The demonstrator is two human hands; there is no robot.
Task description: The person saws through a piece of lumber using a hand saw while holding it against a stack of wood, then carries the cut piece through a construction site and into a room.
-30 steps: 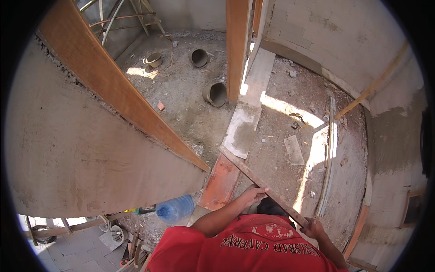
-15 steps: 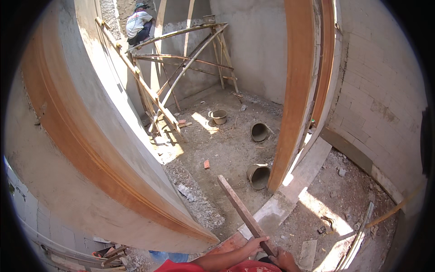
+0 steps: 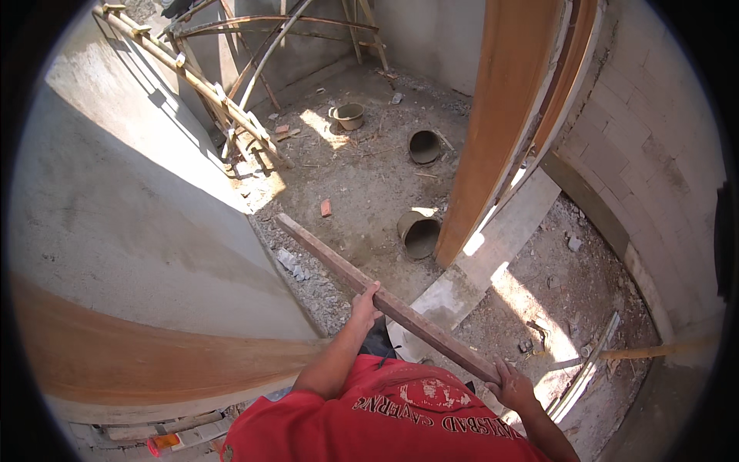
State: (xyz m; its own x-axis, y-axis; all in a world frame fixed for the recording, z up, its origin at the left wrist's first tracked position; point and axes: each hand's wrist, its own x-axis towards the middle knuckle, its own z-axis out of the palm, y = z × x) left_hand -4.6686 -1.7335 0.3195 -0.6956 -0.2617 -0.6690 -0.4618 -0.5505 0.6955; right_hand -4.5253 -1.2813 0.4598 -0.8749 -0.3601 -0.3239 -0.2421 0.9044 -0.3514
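Observation:
A long, straight wooden batten [image 3: 416, 322] slants across in front of me, from the far left down to the near right. My left hand [image 3: 365, 306] is closed round it near the middle, thumb on top. Close to its near right end, my right hand [image 3: 514, 386] grips it too. The far end hangs over the rubble floor, apart from the plastered wall on the left.
A wooden door frame post [image 3: 493, 115] stands right, another frame part [image 3: 169, 350] left. On the floor are an upright bucket [image 3: 350, 117], two tipped buckets [image 3: 424, 146] [image 3: 419, 235] and a red brick piece [image 3: 326, 209]. Pole scaffolding [image 3: 208, 86] stands far left.
The batten has swung left and shows more of its length. My hands, close together before, are now wide apart along it. The view has tilted down; the person by the scaffolding is mostly out of sight.

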